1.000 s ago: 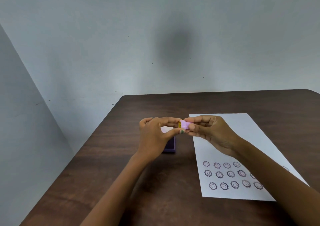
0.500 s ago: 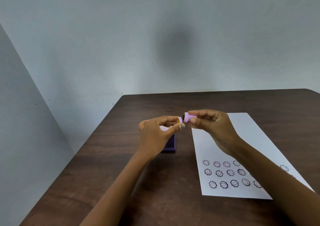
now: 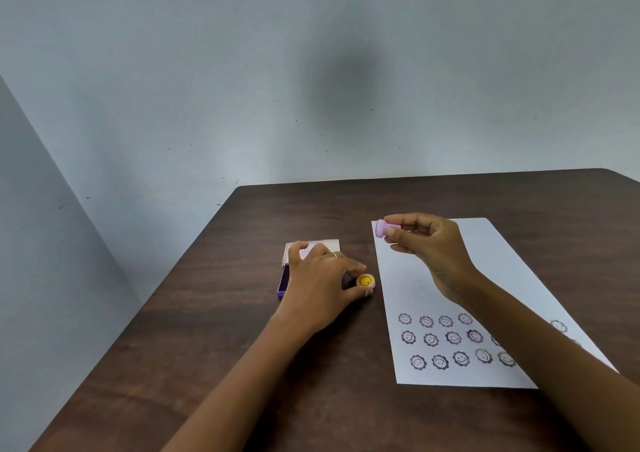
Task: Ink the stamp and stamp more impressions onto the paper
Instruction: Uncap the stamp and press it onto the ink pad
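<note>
My right hand [image 3: 427, 247] pinches a small pink stamp [image 3: 384, 228] sideways, above the top left corner of the white paper [image 3: 485, 268]. My left hand [image 3: 320, 280] is down at the table, fingertips on the stamp's cap [image 3: 366, 281], a round piece with a yellow smiley face. A purple ink pad box [image 3: 282, 280] with its white lid [image 3: 329, 243] raised lies under and behind my left hand, mostly hidden by it. The near half of the paper carries three rows of several flower-smiley impressions [image 3: 453, 339].
The dark wooden table [image 3: 214, 330] ends at a left edge close to a grey wall. The upper half of the paper is blank. My right forearm covers the paper's near right part.
The cap came off the stamp. My left hand dropped with the cap to the table beside the ink pad. My right hand kept the stamp and moved slightly right.
</note>
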A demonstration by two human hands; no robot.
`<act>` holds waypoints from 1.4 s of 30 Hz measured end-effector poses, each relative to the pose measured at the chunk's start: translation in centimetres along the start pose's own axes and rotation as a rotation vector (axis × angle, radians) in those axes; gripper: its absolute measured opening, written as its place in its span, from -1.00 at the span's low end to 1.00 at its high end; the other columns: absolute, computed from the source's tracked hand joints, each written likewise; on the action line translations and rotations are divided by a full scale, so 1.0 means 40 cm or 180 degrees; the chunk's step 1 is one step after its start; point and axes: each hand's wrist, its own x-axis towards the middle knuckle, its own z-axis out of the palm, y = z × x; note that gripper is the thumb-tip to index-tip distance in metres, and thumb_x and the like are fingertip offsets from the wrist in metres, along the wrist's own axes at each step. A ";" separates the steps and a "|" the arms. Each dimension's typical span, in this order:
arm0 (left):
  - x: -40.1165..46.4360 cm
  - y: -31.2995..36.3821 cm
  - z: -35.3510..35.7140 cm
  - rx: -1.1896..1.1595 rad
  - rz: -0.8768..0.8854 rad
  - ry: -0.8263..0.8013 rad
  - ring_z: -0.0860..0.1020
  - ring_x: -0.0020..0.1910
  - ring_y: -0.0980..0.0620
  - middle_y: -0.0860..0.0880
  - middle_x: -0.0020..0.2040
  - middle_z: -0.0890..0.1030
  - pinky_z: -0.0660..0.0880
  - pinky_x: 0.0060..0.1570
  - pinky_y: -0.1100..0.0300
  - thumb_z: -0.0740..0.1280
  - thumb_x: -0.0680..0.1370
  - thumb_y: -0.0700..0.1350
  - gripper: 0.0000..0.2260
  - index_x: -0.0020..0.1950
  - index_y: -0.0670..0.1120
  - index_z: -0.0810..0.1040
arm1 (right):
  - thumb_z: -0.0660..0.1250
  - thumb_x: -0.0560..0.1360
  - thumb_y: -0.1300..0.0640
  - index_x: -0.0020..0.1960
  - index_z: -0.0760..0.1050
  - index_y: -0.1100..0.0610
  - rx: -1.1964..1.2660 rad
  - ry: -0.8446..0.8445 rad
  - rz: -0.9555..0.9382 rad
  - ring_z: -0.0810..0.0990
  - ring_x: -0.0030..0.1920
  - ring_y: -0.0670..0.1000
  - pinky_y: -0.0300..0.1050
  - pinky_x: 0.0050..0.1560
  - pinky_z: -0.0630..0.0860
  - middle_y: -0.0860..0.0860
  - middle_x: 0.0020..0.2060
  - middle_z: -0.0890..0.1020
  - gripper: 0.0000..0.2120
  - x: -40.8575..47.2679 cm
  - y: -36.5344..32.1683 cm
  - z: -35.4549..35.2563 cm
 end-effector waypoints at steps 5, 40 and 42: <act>0.000 -0.022 -0.010 -0.0248 0.0040 0.0043 0.37 0.24 0.13 0.16 0.19 0.57 -0.01 0.25 0.06 0.26 0.43 0.32 -0.60 0.20 0.22 0.52 | 0.43 0.40 0.18 0.06 0.59 0.15 0.0029 0.0022 0.0058 0.65 -0.02 0.07 -0.20 -0.08 0.59 0.10 -0.02 0.68 -0.77 -0.003 -0.002 -0.001; -0.025 -0.266 -0.101 -0.1342 -0.1088 -0.1513 -0.09 0.52 -0.06 0.03 0.56 0.01 0.04 0.44 -0.11 0.54 0.28 0.13 -0.36 0.29 0.27 0.37 | 0.51 0.32 0.10 -0.09 0.51 0.03 -0.1259 -0.1136 -0.0597 0.60 -0.26 -0.12 -0.40 -0.31 0.52 -0.10 -0.26 0.61 -0.77 -0.009 -0.040 0.228; -0.024 -0.265 -0.102 -0.1316 -0.1089 -0.1526 -0.09 0.52 -0.07 0.04 0.56 0.00 0.03 0.44 -0.14 0.54 0.28 0.12 -0.35 0.31 0.25 0.36 | 0.50 0.33 0.09 -0.14 0.51 0.03 -0.1493 -0.1179 -0.0800 0.58 -0.30 -0.16 -0.47 -0.33 0.49 -0.13 -0.29 0.59 -0.80 -0.004 -0.036 0.253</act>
